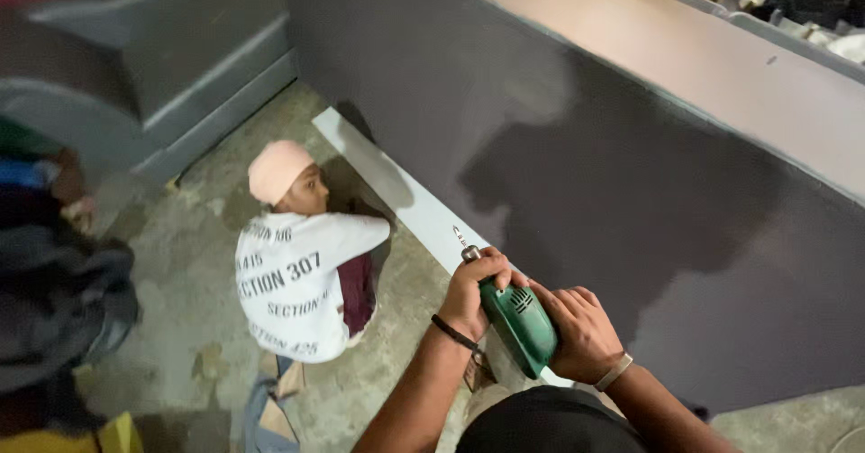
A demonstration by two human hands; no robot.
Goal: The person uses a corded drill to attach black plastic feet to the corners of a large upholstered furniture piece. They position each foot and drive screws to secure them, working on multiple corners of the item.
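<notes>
Head view: both hands grip a green power drill [518,318]. Left hand [475,289] has its fingers closed around the front near the chuck; right hand [581,331] has its fingers wrapped on the rear body. The bit points beyond the fingers toward a white strip [405,196] lying along the bottom edge of a dark grey panel [631,201]. A crouching person [297,282] sits left of the fingers; bare concrete floor [198,237] lies beyond.
</notes>
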